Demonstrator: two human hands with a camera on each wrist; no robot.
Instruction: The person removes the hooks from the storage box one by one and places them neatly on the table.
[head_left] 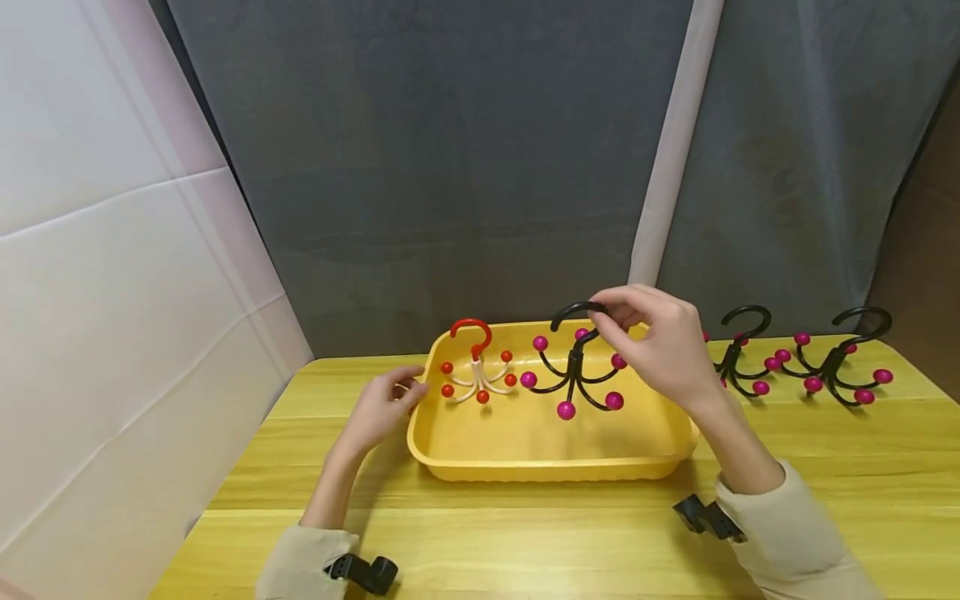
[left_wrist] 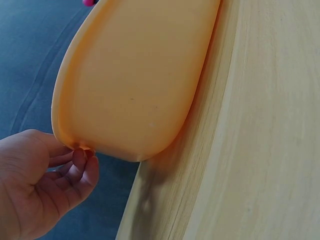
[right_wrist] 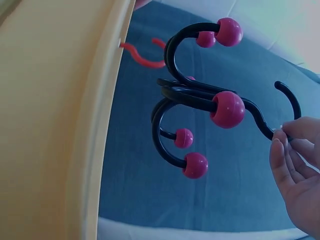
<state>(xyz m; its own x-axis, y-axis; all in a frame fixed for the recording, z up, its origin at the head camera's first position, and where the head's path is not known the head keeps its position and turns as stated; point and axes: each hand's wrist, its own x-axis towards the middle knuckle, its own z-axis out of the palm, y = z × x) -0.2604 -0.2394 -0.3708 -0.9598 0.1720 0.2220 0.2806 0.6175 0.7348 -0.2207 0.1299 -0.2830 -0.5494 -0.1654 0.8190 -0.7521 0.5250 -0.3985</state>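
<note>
My right hand [head_left: 663, 337] pinches the curved hook of a black multi-arm hanger [head_left: 575, 367] between thumb and fingertips. Magenta balls cap the hanger's curved arms, which hang downward over the yellow plastic basin [head_left: 555, 470]. In the right wrist view the same black hanger [right_wrist: 202, 90] fills the middle, with the fingers at its hook. At the basin's left end, my left hand [head_left: 382, 408] grips the rim; in the left wrist view its fingertips [left_wrist: 80, 157] meet the basin edge [left_wrist: 112, 152]. A smaller red and white hanger [head_left: 477, 375] with red balls stands inside the basin, on the left.
Two more black hangers with magenta balls, one nearer [head_left: 731, 358] and one farther right [head_left: 832, 362], stand on the yellow wood-grain table [head_left: 525, 542] right of the basin. A grey curtain [head_left: 450, 167] rises behind the table; a white panel [head_left: 127, 292] stands left.
</note>
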